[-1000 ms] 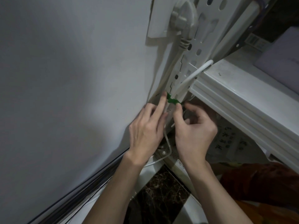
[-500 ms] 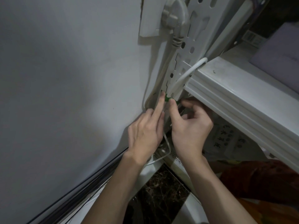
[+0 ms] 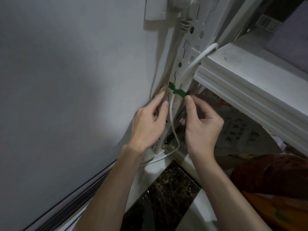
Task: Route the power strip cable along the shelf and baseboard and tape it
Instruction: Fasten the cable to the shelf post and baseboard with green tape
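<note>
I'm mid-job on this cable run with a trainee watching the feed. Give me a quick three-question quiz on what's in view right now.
1. True or false: the green tape lies across the white cable on the perforated upright.
2. The thumb of the right hand meets: A. the wall plug; B. the tape's end; C. the floor tile.
3. Fill in: above the tape, the cable curves up over the edge of the white ____.

Key: 1 true; 2 B; 3 shelf.
</note>
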Action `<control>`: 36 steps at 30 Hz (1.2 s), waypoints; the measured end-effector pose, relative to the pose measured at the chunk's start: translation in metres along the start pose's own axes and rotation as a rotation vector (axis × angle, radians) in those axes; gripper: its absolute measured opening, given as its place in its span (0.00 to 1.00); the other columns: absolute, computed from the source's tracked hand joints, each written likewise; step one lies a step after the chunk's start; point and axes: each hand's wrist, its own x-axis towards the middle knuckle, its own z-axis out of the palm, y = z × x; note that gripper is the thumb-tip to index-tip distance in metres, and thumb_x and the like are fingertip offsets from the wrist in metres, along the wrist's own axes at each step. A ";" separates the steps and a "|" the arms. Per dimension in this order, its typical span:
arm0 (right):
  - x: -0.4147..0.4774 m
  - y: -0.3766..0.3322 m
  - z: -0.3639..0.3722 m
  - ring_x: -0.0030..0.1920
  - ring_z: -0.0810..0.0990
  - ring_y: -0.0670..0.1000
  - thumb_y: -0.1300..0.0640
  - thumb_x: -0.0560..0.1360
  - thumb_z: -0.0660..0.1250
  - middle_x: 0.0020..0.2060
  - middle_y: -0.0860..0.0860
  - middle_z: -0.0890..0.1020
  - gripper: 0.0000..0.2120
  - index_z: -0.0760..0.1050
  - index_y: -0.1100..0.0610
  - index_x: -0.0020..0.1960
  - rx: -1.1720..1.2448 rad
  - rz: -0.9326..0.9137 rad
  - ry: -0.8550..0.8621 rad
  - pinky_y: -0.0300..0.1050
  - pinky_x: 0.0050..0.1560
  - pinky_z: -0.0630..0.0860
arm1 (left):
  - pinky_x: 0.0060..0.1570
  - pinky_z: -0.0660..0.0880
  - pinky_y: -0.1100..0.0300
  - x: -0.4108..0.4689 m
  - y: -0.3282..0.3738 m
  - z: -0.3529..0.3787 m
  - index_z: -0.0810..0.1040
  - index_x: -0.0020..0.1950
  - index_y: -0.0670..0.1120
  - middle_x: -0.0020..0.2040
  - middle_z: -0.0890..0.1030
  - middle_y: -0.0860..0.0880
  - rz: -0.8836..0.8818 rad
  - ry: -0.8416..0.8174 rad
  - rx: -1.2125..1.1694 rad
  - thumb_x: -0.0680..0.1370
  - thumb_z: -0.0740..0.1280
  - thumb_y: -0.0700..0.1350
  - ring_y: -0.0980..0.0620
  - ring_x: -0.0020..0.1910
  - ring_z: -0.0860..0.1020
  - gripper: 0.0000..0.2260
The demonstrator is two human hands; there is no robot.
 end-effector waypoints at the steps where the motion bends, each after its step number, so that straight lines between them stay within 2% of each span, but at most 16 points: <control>1: -0.001 0.000 -0.001 0.31 0.80 0.46 0.53 0.77 0.73 0.37 0.45 0.86 0.12 0.84 0.57 0.57 0.012 0.029 -0.006 0.40 0.34 0.79 | 0.54 0.78 0.64 0.001 0.000 0.002 0.72 0.74 0.56 0.56 0.83 0.63 -0.014 0.045 -0.104 0.84 0.62 0.48 0.57 0.47 0.82 0.17; 2: -0.001 -0.001 -0.001 0.29 0.78 0.46 0.53 0.76 0.73 0.34 0.45 0.85 0.11 0.84 0.56 0.56 0.033 0.062 -0.007 0.38 0.32 0.78 | 0.55 0.80 0.60 0.001 0.002 0.005 0.76 0.72 0.51 0.55 0.84 0.59 -0.039 0.093 -0.223 0.84 0.63 0.45 0.57 0.50 0.83 0.16; 3: -0.002 -0.002 -0.001 0.28 0.77 0.46 0.53 0.76 0.74 0.31 0.45 0.84 0.08 0.84 0.54 0.54 0.066 0.095 -0.007 0.37 0.31 0.77 | 0.49 0.81 0.59 0.001 0.006 0.010 0.78 0.69 0.48 0.49 0.86 0.53 -0.077 0.136 -0.344 0.84 0.63 0.43 0.54 0.48 0.84 0.14; 4: -0.002 -0.003 0.001 0.27 0.76 0.47 0.54 0.75 0.74 0.29 0.46 0.83 0.06 0.83 0.54 0.51 0.105 0.130 -0.001 0.37 0.30 0.76 | 0.42 0.79 0.62 0.000 0.012 0.014 0.80 0.67 0.47 0.40 0.84 0.48 -0.116 0.167 -0.451 0.84 0.64 0.41 0.58 0.40 0.82 0.13; 5: -0.001 -0.003 0.002 0.27 0.75 0.48 0.54 0.74 0.75 0.29 0.47 0.82 0.06 0.83 0.54 0.50 0.132 0.155 0.008 0.39 0.29 0.76 | 0.38 0.75 0.65 0.000 0.018 0.018 0.81 0.63 0.47 0.36 0.80 0.43 -0.156 0.189 -0.537 0.83 0.64 0.40 0.60 0.35 0.78 0.11; 6: -0.001 -0.003 0.003 0.28 0.75 0.49 0.54 0.74 0.76 0.28 0.48 0.82 0.06 0.84 0.54 0.49 0.140 0.166 0.015 0.40 0.29 0.76 | 0.34 0.73 0.67 0.000 0.024 0.022 0.82 0.59 0.47 0.33 0.76 0.42 -0.197 0.207 -0.601 0.83 0.65 0.41 0.61 0.32 0.75 0.08; 8: 0.000 -0.001 0.006 0.28 0.75 0.52 0.52 0.72 0.77 0.28 0.50 0.81 0.07 0.84 0.53 0.47 0.115 0.160 0.027 0.44 0.31 0.76 | 0.28 0.67 0.67 0.003 0.032 0.027 0.84 0.50 0.48 0.28 0.70 0.49 -0.267 0.228 -0.696 0.83 0.66 0.43 0.59 0.27 0.69 0.07; 10: 0.002 0.001 0.009 0.28 0.75 0.52 0.49 0.70 0.79 0.28 0.53 0.81 0.09 0.84 0.52 0.46 0.076 0.129 0.042 0.48 0.33 0.78 | 0.26 0.65 0.67 0.007 0.035 0.030 0.84 0.45 0.46 0.27 0.69 0.51 -0.339 0.255 -0.749 0.81 0.68 0.46 0.58 0.26 0.66 0.08; 14: 0.006 0.003 0.013 0.25 0.73 0.47 0.43 0.67 0.79 0.23 0.48 0.77 0.12 0.82 0.50 0.44 0.001 0.043 0.091 0.49 0.33 0.76 | 0.27 0.68 0.71 0.013 0.041 0.034 0.83 0.58 0.36 0.25 0.72 0.56 -0.434 0.307 -0.847 0.80 0.71 0.44 0.62 0.25 0.69 0.13; 17: 0.007 0.002 0.014 0.25 0.72 0.41 0.45 0.70 0.78 0.23 0.42 0.77 0.09 0.80 0.47 0.39 -0.067 -0.037 0.108 0.47 0.34 0.77 | 0.22 0.64 0.71 0.016 0.045 0.031 0.83 0.48 0.40 0.25 0.71 0.55 -0.473 0.287 -0.883 0.79 0.71 0.44 0.62 0.22 0.66 0.07; 20: 0.004 0.003 0.015 0.30 0.76 0.39 0.46 0.73 0.75 0.25 0.40 0.78 0.13 0.85 0.55 0.47 -0.118 -0.107 0.112 0.50 0.41 0.80 | 0.19 0.59 0.68 0.017 0.046 0.028 0.81 0.38 0.45 0.26 0.67 0.52 -0.514 0.263 -0.867 0.78 0.73 0.47 0.59 0.21 0.61 0.10; 24: -0.001 0.006 0.012 0.34 0.80 0.49 0.51 0.78 0.72 0.27 0.42 0.79 0.11 0.86 0.57 0.53 -0.140 -0.191 0.084 0.41 0.42 0.80 | 0.18 0.57 0.67 0.016 0.047 0.022 0.82 0.40 0.45 0.27 0.70 0.51 -0.534 0.228 -0.875 0.79 0.72 0.49 0.58 0.21 0.61 0.10; 27: 0.000 0.003 0.013 0.31 0.78 0.38 0.45 0.74 0.75 0.25 0.37 0.77 0.18 0.85 0.57 0.55 -0.160 -0.145 0.102 0.43 0.44 0.80 | 0.19 0.55 0.67 0.016 0.045 0.020 0.81 0.39 0.46 0.27 0.70 0.51 -0.537 0.196 -0.873 0.78 0.72 0.50 0.58 0.21 0.61 0.10; 29: 0.003 0.003 0.015 0.29 0.75 0.36 0.45 0.72 0.77 0.24 0.38 0.76 0.18 0.86 0.58 0.52 -0.157 -0.147 0.138 0.45 0.41 0.80 | 0.19 0.56 0.66 0.018 0.046 0.023 0.81 0.39 0.47 0.27 0.69 0.51 -0.550 0.216 -0.880 0.77 0.74 0.49 0.58 0.21 0.60 0.09; 32: 0.004 0.002 0.018 0.28 0.74 0.38 0.48 0.72 0.77 0.26 0.40 0.77 0.15 0.86 0.60 0.49 -0.110 -0.150 0.160 0.48 0.38 0.79 | 0.21 0.58 0.66 0.020 0.049 0.027 0.81 0.38 0.47 0.26 0.69 0.52 -0.587 0.263 -0.909 0.76 0.75 0.48 0.58 0.21 0.61 0.10; 36: 0.003 0.007 0.021 0.37 0.82 0.45 0.49 0.75 0.74 0.34 0.47 0.84 0.13 0.87 0.59 0.49 -0.068 -0.133 0.147 0.51 0.44 0.81 | 0.19 0.59 0.66 0.019 0.051 0.028 0.81 0.40 0.45 0.26 0.70 0.51 -0.612 0.290 -0.951 0.77 0.74 0.48 0.58 0.20 0.62 0.09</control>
